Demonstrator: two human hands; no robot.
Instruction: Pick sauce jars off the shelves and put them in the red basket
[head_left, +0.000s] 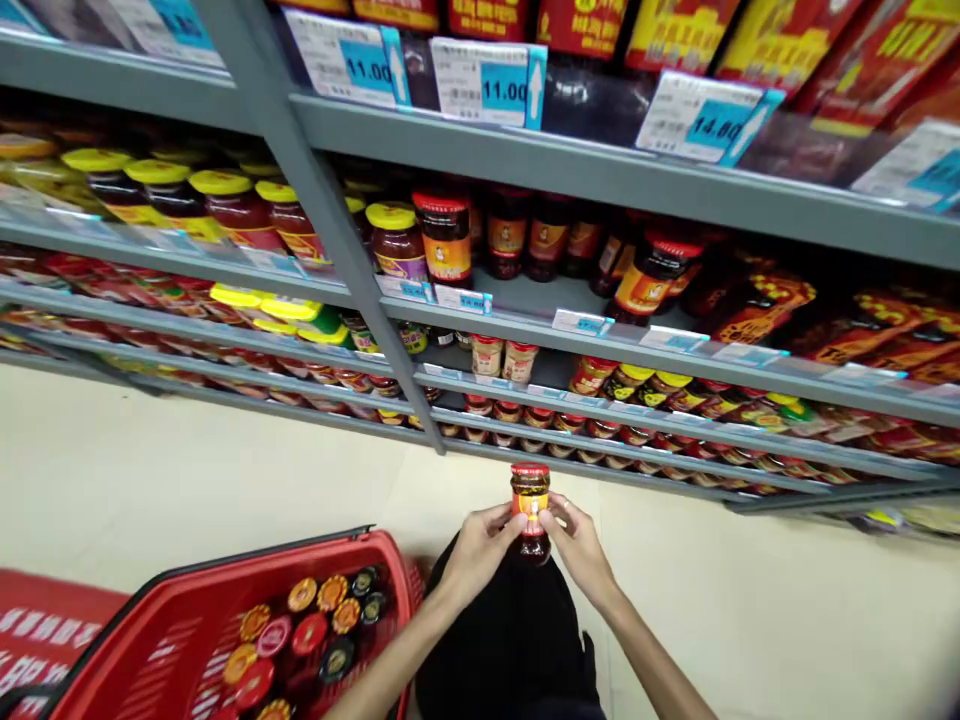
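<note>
Between both hands, low in the middle of the head view, is a small glass jar of dark sauce point(531, 482) with a red lid and an orange-red label. The jar is upright, its label facing me. My left hand point(484, 545) grips its left side, thumb on the label. From the right side my right hand point(576, 540) grips it too, a ring on one finger. Left of my arms stands a red shopping basket point(397, 580) holding several jars with orange, red and black lids.
Grey store shelves point(600, 160) run across the view, stocked with sauce jars. A red-lidded jar point(446, 240) stands near the shelf upright point(322, 200). Blue-and-white price tags point(491, 85) line the edges. Pale floor point(712, 570) lies below, with a red printed surface point(45, 630) at far left.
</note>
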